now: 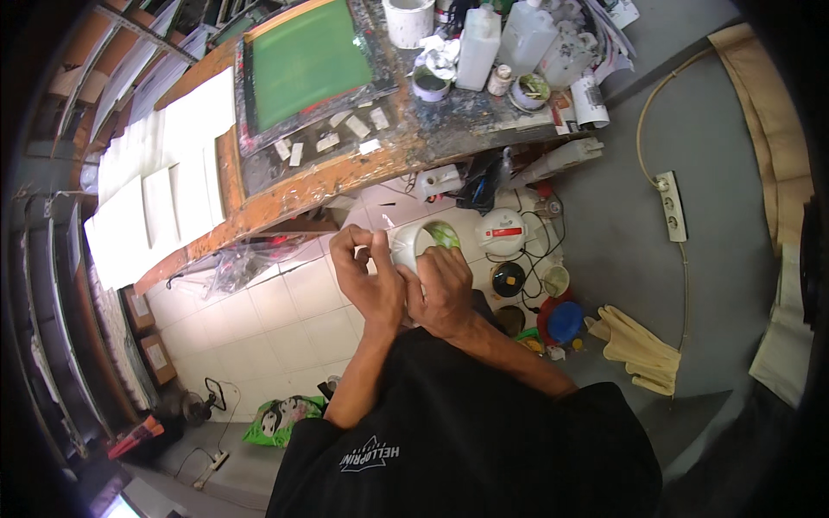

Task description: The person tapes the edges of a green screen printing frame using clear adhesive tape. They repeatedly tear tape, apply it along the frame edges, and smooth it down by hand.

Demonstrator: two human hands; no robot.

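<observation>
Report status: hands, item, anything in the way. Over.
Left hand, right hand close together, fingers curled around white object. Object partly covered, exact kind unclear. Green-and-white container just beyond right hand in view.

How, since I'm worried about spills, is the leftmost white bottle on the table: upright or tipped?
Upright: the bottle rests base-down on the table, narrow end up.

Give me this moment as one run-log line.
Left hand: fingers curled, beside white container | Right hand: at the container, grip unclear | Bench: framed green screen, white sheets | Floor: round white appliance
</observation>
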